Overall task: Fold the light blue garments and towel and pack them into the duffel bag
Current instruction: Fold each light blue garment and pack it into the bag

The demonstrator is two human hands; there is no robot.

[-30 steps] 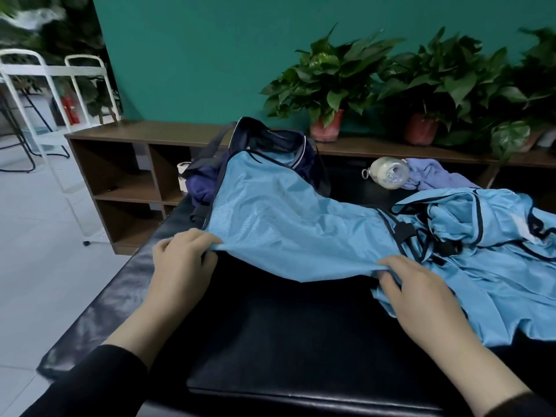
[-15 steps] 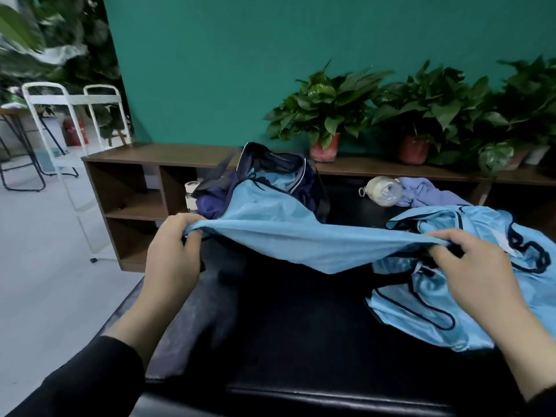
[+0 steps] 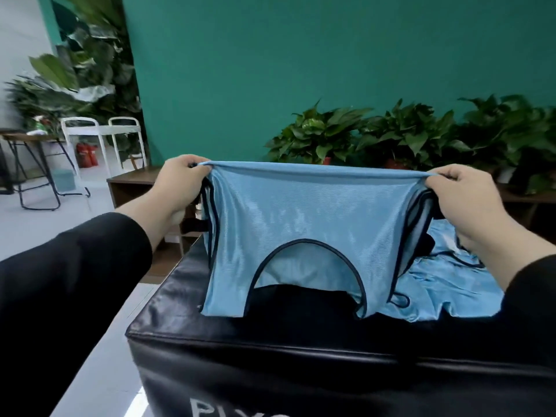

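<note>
I hold a light blue sleeveless vest [image 3: 304, 218] with dark navy trim stretched out in the air above the black padded bench [image 3: 270, 347]. It hangs upside down, neck opening at the bottom. My left hand [image 3: 180, 185] pinches its top left corner and my right hand [image 3: 463, 200] grips its top right corner. More light blue garments [image 3: 445, 284] lie crumpled on the bench at the right, behind the vest. The duffel bag is hidden behind the raised vest.
A low brown wooden shelf [image 3: 132, 182] runs along the green wall behind the bench, with potted plants [image 3: 319, 139] on it. White metal chairs [image 3: 90, 139] and a stool stand on the pale floor at the far left.
Both hands have lifted the light blue vest off the bench and spread it wide in the air. The view has tilted up, and the vest now covers the duffel bag.
</note>
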